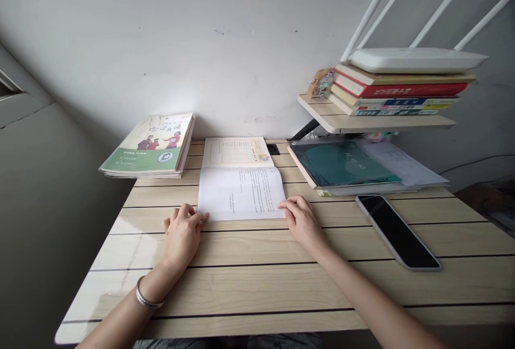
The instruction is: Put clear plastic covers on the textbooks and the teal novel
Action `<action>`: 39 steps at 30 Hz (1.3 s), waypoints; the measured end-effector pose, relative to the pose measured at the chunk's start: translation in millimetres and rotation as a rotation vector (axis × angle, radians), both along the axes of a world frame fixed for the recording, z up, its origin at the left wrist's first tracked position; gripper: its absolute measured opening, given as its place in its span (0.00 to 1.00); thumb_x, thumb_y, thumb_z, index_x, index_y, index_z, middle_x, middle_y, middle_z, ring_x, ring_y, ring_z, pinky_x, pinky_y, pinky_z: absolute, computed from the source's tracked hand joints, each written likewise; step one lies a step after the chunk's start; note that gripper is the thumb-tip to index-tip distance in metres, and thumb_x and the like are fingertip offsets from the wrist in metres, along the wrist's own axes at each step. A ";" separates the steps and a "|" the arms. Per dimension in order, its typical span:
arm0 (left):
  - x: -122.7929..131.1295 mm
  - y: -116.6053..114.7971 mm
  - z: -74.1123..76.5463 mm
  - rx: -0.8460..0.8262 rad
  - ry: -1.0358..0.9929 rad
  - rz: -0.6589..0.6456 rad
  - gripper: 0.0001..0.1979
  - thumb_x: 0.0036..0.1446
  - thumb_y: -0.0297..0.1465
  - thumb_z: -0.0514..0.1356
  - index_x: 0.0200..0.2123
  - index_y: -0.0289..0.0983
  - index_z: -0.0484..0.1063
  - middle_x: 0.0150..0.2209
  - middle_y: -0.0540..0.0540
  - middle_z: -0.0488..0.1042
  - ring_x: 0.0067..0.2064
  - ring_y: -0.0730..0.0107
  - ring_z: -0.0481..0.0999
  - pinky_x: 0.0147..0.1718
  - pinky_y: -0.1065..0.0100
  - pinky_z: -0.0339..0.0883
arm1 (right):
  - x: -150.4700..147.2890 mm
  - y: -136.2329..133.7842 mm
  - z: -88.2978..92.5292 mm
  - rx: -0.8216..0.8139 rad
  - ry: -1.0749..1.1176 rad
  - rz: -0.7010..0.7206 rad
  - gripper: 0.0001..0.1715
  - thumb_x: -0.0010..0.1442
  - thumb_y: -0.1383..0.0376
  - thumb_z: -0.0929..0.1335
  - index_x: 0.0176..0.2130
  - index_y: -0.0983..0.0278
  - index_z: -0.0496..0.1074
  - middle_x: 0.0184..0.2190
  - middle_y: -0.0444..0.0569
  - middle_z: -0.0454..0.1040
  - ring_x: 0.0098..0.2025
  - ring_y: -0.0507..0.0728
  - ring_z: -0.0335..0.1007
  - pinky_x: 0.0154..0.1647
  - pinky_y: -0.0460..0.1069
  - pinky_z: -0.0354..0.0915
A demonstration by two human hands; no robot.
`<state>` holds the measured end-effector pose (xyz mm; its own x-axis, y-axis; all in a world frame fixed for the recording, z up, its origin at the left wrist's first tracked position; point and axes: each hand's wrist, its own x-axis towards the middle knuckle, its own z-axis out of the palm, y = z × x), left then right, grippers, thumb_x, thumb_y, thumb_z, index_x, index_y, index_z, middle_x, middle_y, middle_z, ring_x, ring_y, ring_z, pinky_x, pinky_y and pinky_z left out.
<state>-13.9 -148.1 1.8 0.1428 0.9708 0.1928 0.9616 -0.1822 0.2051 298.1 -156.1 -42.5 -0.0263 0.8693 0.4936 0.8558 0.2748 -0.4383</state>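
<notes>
An open booklet [220, 190] lies on the desk, turned sideways, with its fold running left to right. Its near page carries printed text, and the far page has a cream panel with a small coloured picture. My left hand [183, 231] is at the near left corner, thumb over the page edge and the other fingers curled in. At the near right corner, my right hand [301, 223] has its fingertips closed on the page edge. The undersides of both hands are hidden. A silver bangle [147, 295] circles my left wrist.
A stack of books [148, 147] sits at the back left of the wooden desk [249, 279]. On the right are a teal folder [350, 164], a phone [398, 233] and a raised shelf [362, 122] bearing books [406, 90] and a white router-like box [418, 60].
</notes>
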 end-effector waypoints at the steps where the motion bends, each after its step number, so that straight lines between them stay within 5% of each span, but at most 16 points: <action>1: -0.3 -0.3 0.2 0.005 0.010 0.001 0.17 0.60 0.26 0.51 0.38 0.48 0.78 0.40 0.43 0.70 0.43 0.59 0.65 0.37 0.60 0.54 | -0.2 -0.4 1.0 0.011 -0.016 0.003 0.15 0.58 0.74 0.60 0.35 0.61 0.73 0.37 0.52 0.67 0.40 0.59 0.64 0.42 0.54 0.65; 8: 4.2 2.8 3.8 0.049 0.100 -0.282 0.14 0.61 0.23 0.48 0.34 0.39 0.73 0.48 0.41 0.69 0.49 0.59 0.66 0.46 0.59 0.59 | -4.0 -2.6 11.3 0.037 -0.152 0.042 0.22 0.55 0.78 0.60 0.32 0.59 0.78 0.38 0.52 0.69 0.36 0.58 0.61 0.38 0.53 0.64; 15: 4.4 11.2 0.6 -0.073 0.102 -0.497 0.14 0.61 0.21 0.47 0.36 0.36 0.71 0.45 0.40 0.73 0.45 0.62 0.72 0.46 0.62 0.66 | -9.3 -11.1 20.2 -0.019 -0.359 0.099 0.17 0.61 0.74 0.62 0.38 0.60 0.77 0.36 0.50 0.73 0.38 0.58 0.64 0.37 0.52 0.60; 22: 5.6 -4.7 -20.9 0.057 0.335 -0.536 0.23 0.59 0.20 0.42 0.52 0.26 0.68 0.56 0.32 0.67 0.60 0.55 0.64 0.53 0.57 0.65 | -20.6 -17.6 22.4 0.032 -0.545 0.094 0.15 0.61 0.77 0.60 0.38 0.67 0.74 0.32 0.50 0.72 0.35 0.55 0.64 0.38 0.50 0.60; 28: 19.0 -23.1 -21.7 0.088 0.296 -0.412 0.38 0.62 0.50 0.42 0.63 0.26 0.54 0.63 0.26 0.56 0.65 0.43 0.53 0.56 0.47 0.59 | -32.0 -20.2 21.3 0.012 -0.653 -0.009 0.14 0.60 0.76 0.61 0.35 0.68 0.75 0.29 0.51 0.71 0.34 0.57 0.63 0.38 0.51 0.59; 39: 27.7 -26.4 -19.9 0.062 0.323 -0.405 0.45 0.57 0.57 0.41 0.64 0.27 0.54 0.64 0.30 0.54 0.64 0.40 0.53 0.57 0.48 0.56 | -33.9 -25.0 22.3 -0.053 -0.660 -0.030 0.15 0.60 0.76 0.61 0.43 0.71 0.74 0.33 0.52 0.73 0.37 0.57 0.64 0.40 0.51 0.60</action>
<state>13.8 -174.5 -18.1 0.5664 0.8134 0.1325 0.8239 -0.5552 -0.1139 264.2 -181.1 -20.2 -0.2842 0.8969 0.3387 0.9562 0.2393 0.1687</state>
